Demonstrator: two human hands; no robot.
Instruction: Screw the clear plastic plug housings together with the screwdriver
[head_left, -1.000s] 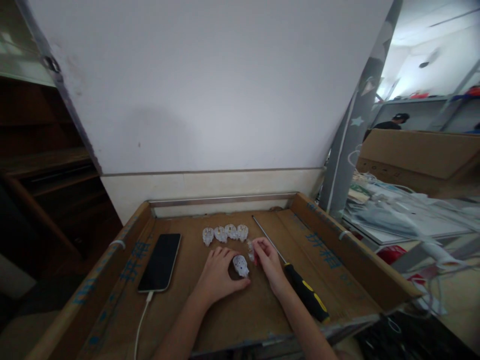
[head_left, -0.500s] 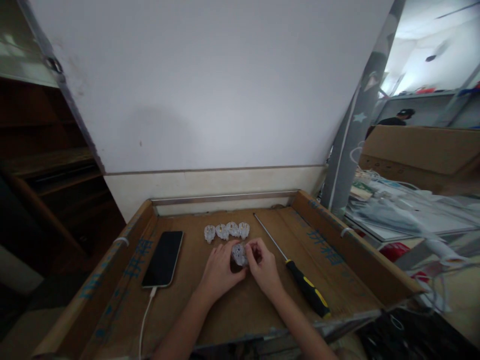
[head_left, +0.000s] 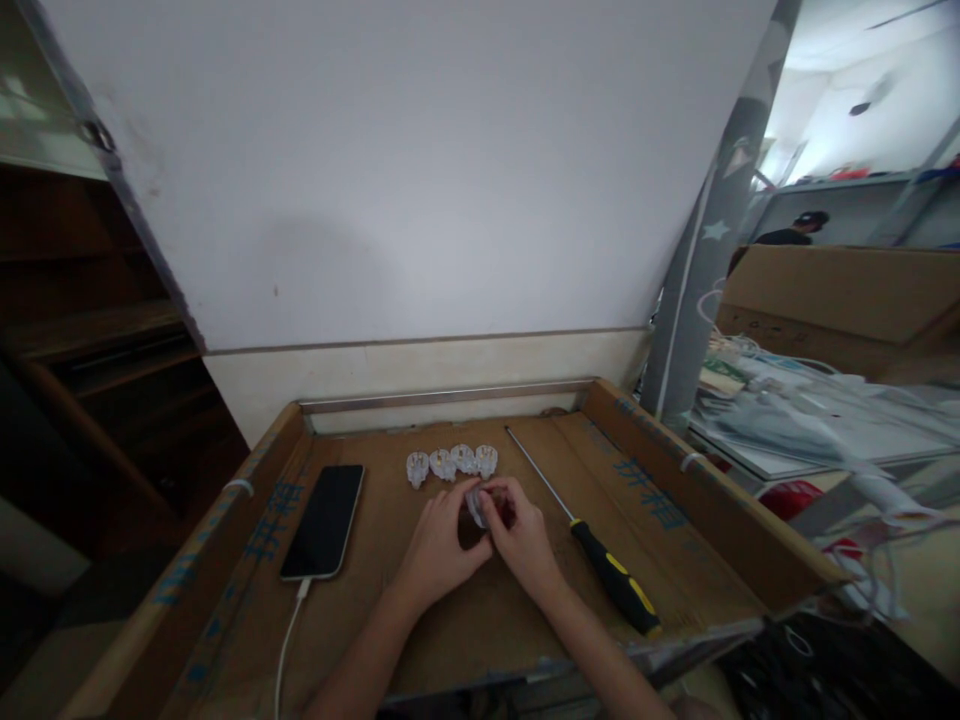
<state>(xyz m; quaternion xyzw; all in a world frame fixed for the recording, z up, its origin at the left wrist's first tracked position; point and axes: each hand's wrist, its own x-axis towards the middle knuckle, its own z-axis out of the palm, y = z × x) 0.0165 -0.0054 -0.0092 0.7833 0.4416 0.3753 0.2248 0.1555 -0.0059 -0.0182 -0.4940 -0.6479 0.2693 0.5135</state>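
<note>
Beneath everything, from six o'clock out to twelve, a desk (head_left: 457,630) lined with brown cardboard. Towards four o'clock, a long screwdriver (head_left: 600,560), lying with its tip to eleven and its handle to five. At nine, a black phone (head_left: 324,522) with a white cable (head_left: 286,640) running off towards six. At the centre, a left hand (head_left: 441,545) and a right hand (head_left: 523,530), close together. Just beyond, towards twelve, four clear plugs (head_left: 444,465) in a row. Last, clamped between the fingers of both hands, one small plug (head_left: 475,507), partly hidden. Judged from the grip, probably at the stage of fitting or pressing a part onto it. Calling next, most likely, for a steady hold on the left and careful lining-up on the right before any harder push. Seemingly tilted, with its long axis from eleven to five; too covered to tell which end faces forward.
</note>
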